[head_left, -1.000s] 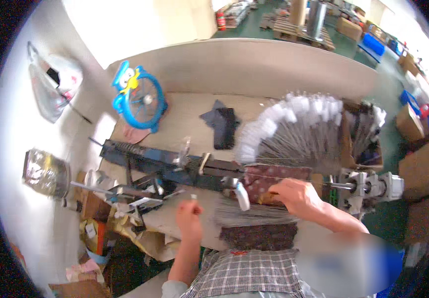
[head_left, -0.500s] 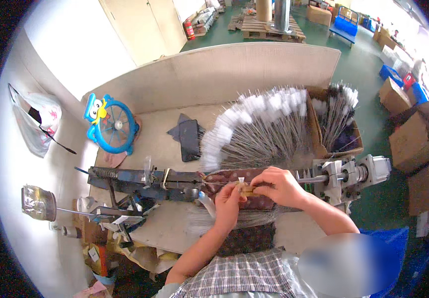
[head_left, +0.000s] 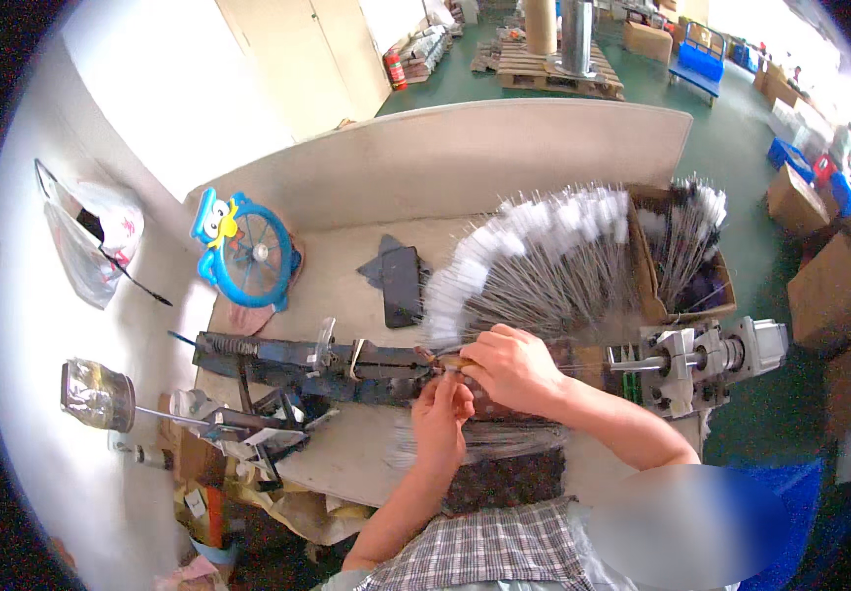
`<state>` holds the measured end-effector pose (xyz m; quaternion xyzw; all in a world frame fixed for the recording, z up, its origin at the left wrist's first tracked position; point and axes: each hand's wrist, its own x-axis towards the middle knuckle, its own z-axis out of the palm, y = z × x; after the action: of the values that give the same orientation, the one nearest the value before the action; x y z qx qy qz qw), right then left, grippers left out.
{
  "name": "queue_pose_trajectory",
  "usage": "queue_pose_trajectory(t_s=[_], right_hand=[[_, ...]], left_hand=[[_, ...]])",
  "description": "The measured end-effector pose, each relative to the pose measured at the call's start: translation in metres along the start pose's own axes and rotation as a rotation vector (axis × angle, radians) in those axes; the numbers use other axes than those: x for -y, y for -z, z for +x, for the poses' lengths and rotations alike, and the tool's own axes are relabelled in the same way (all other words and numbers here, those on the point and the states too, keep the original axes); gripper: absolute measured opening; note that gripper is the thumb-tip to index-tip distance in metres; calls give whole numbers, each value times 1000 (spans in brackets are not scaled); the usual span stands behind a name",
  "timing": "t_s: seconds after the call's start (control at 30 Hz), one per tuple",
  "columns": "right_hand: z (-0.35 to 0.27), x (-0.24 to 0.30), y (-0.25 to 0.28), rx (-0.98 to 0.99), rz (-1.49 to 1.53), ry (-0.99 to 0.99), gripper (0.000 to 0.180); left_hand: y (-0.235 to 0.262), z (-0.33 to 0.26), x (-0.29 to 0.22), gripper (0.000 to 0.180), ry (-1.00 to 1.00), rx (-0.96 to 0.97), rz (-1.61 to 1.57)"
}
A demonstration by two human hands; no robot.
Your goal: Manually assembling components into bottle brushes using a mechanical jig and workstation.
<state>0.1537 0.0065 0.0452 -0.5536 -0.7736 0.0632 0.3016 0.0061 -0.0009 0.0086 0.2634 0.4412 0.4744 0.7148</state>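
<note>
Pinching close

Reaching with right hand nearly closed on small tan piece at right end of long black metal bar; with left hand curled just below, hold unclear. On white plastic bag, unreadable red print.

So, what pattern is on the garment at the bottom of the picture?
The garment has a dark-and-white check, best seen in the head view.

Rail: dark metal, mostly matt
Clamps: silvery metal, smooth
Rods: thin grey metal
Fan: glossy blue plastic
Phone: smooth dark face
Bag: thin, crinkled translucent plastic
Box: matt brown cardboard
Apron: checked woven cloth
</note>
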Motion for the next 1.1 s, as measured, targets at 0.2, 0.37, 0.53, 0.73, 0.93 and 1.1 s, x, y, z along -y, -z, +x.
queue_pose_trajectory(t_s=[0.2,0.37,0.53,0.73,0.93,1.1], right_hand=[[4,2,6,128,202,-106,22],[2,12,5,109,181,-154,24],[2,36,-11,-88,-45,-57,34],[-1,26,-11,-227,-112,-7,28],[-5,18,-12,-209,-87,127,22],[-18,6,-5,-250,-60,121,21]], left_hand=[[11,3,3,30,-16,113,89],[4,5,-8,40,87,107,-105],[5,8,6,42,7,92,-289],[-1,1,2,15,27,71,-304],[3,8,10,11,-31,-38,-285],[-8,1,5,8,-66,-13,-265]])
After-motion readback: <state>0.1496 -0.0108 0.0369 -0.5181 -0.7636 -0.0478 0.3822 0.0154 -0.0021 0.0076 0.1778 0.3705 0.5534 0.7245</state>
